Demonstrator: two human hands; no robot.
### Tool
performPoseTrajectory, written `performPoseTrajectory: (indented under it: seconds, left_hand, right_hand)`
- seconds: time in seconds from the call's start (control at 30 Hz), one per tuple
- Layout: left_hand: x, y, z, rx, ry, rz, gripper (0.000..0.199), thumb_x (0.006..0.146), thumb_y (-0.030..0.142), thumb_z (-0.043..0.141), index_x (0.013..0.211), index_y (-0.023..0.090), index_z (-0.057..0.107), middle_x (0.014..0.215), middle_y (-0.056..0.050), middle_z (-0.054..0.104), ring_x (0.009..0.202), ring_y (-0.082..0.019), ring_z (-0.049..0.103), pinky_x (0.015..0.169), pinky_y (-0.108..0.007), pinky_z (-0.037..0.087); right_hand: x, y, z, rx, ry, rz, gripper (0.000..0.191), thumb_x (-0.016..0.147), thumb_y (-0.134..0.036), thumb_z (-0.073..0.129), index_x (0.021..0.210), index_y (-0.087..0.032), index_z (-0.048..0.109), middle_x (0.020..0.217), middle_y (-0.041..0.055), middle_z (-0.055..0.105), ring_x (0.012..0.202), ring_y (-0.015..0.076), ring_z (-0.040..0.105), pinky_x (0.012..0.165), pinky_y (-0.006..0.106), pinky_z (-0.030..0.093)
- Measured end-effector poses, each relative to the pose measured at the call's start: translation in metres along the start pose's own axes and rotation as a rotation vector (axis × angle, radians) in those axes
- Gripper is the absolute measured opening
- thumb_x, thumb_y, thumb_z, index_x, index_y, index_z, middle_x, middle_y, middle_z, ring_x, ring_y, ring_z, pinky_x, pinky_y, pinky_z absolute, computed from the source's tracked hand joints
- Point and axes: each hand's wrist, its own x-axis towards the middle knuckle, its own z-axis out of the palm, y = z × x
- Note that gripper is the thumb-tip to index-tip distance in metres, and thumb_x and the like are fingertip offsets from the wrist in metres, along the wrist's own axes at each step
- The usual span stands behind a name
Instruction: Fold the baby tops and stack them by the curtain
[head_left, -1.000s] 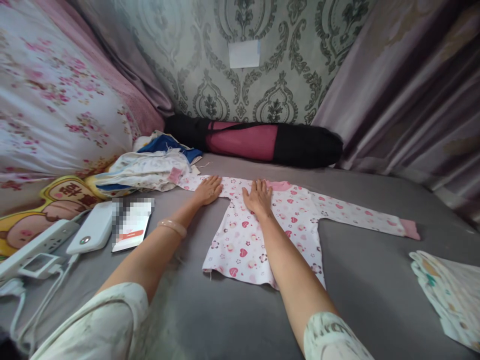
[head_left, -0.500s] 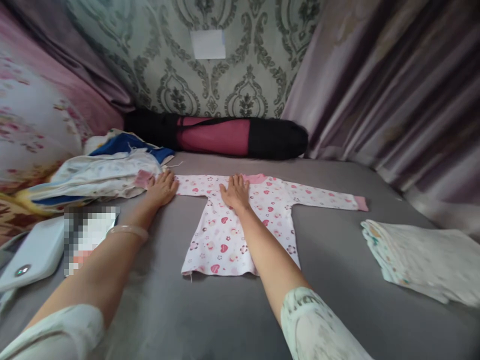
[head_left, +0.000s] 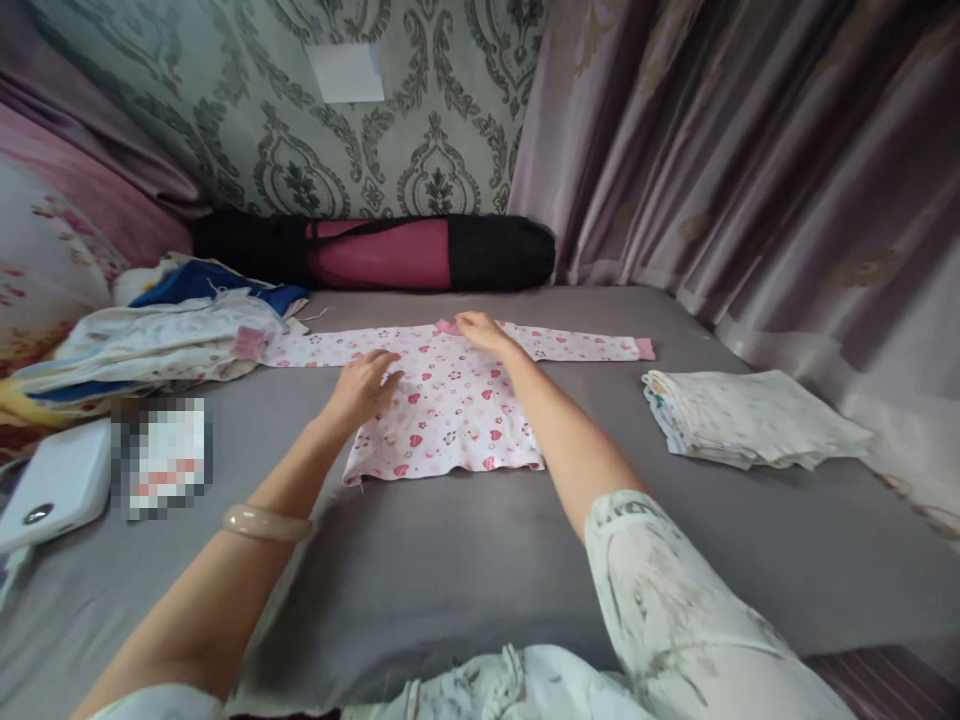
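A small white shirt (head_left: 450, 420) with pink hearts lies spread on the grey sheet, its sleeves stretched out to both sides and its hem toward me. My left hand (head_left: 365, 388) is over the shirt's left side, just below the left sleeve, fingers apart and slightly curved, holding nothing. At the neckline, my right hand (head_left: 481, 332) is at the pink collar (head_left: 448, 328), its fingers bent; whether they pinch the cloth is too small to tell.
Crumpled clothes (head_left: 172, 335) touch the left cuff. A white power bank (head_left: 56, 490) and a blurred flat object (head_left: 169, 460) lie at left. Folded cloth (head_left: 750, 415) sits at right. A black and red bag (head_left: 379, 253) lies along the wall.
My left hand has left the left sleeve and come in over the shirt's body. My right hand has moved up to the collar. The view has shifted to the right.
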Motion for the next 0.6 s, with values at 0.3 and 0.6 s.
performPoseTrajectory:
  seconds: [0.3, 0.6]
  left_hand:
    - [-0.040, 0.159, 0.027, -0.186, -0.213, 0.409, 0.033, 0.093, 0.048, 0.050, 0.100, 0.022, 0.068, 0.098, -0.011, 0.068, 0.094, -0.024, 0.064, 0.082, -0.037, 0.047]
    - [-0.054, 0.212, 0.036, 0.025, -0.287, 0.250, 0.026, 0.092, 0.037, 0.054, 0.099, 0.015, 0.065, 0.100, -0.011, 0.065, 0.096, -0.025, 0.062, 0.084, -0.036, 0.048]
  right_hand:
    - [-0.081, 0.097, -0.068, -0.237, -0.019, -0.089, 0.030, 0.085, -0.010, 0.050, 0.102, -0.014, 0.074, 0.106, 0.0060, 0.072, 0.098, 0.0171, 0.063, 0.092, 0.025, 0.044]
    - [-0.092, 0.110, -0.071, -0.549, -0.062, -0.416, 0.035, 0.086, -0.007, 0.045, 0.107, -0.017, 0.071, 0.111, 0.0105, 0.066, 0.110, 0.0229, 0.052, 0.097, 0.034, 0.041]
